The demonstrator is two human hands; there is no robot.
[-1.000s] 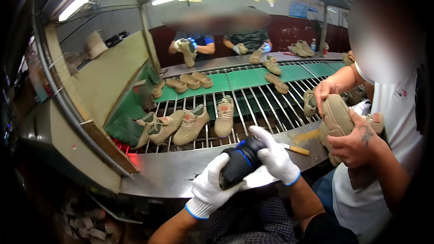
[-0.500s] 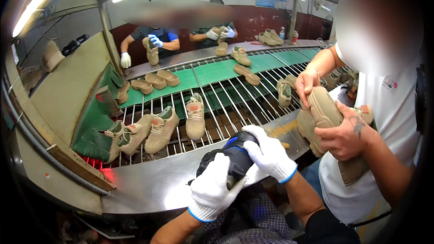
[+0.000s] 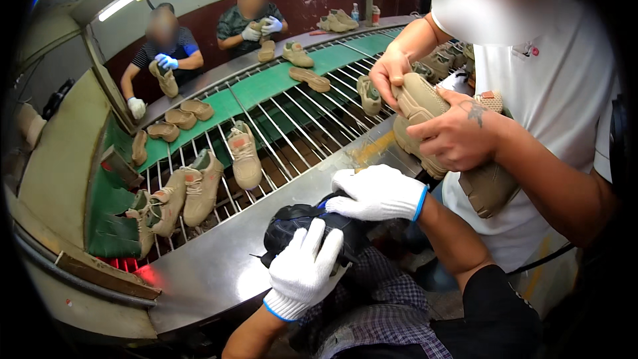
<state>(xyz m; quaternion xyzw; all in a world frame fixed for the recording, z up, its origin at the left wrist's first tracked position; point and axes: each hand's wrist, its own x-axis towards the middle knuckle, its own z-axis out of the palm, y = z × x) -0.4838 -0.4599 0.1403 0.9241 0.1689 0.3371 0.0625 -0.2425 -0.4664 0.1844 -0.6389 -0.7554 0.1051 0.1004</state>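
Low in front of me is a black, shoe-shaped item (image 3: pixel 292 216) with a strip of blue showing near its top. Whether it is a finished shoe I cannot tell. My left hand (image 3: pixel 306 269), in a white knit glove with a blue cuff, is closed over its near side, fingers lying across it. The matching glove on my right hand (image 3: pixel 379 194) grips the far right end beside the blue strip, with the fingertips partly hidden. Past the item runs a metal ledge (image 3: pixel 193 286). Beyond that, tan lace-up shoes (image 3: pixel 244 156) rest on a rod rack.
Close on my right, a person in a white shirt (image 3: pixel 518 93) holds a tan shoe (image 3: pixel 420 96) in bare hands. Two gloved people work across the rack. Tan soles (image 3: pixel 179 118) lie on the green belt (image 3: pixel 269 102). A cream panel (image 3: pixel 60 166) borders the left side.
My view has swung to the right. The black item has turned and come down nearer my lap. My right hand has shifted over its far end, with less blue showing.
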